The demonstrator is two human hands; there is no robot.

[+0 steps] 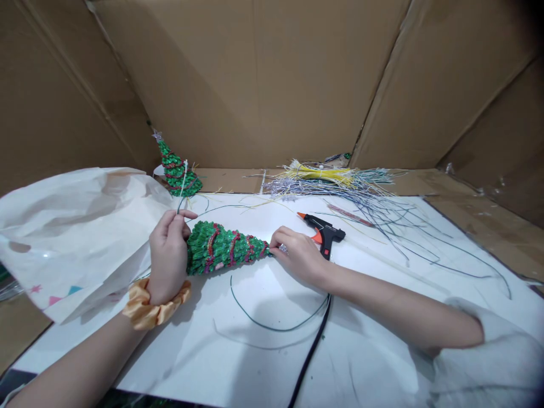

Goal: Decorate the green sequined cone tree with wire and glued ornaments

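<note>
A small green tinsel Christmas tree, wound with red garland, lies on its side above the white board, its wide base toward my left hand. That hand is closed at the base, thumb and forefinger pinching a thin wire with a white upper part that sticks up. Whether the other fingers also grip the tree is hidden. At the pointed end, my right hand pinches the tree's tip; a shiny bit shows between the fingers. A loose green wire curves below the tree.
A finished-looking tree with a star stands at the back left, near a white plastic bag. A glue gun lies behind my right hand, its black cord running forward. Bundled wires spread at the back right. Cardboard walls enclose the board.
</note>
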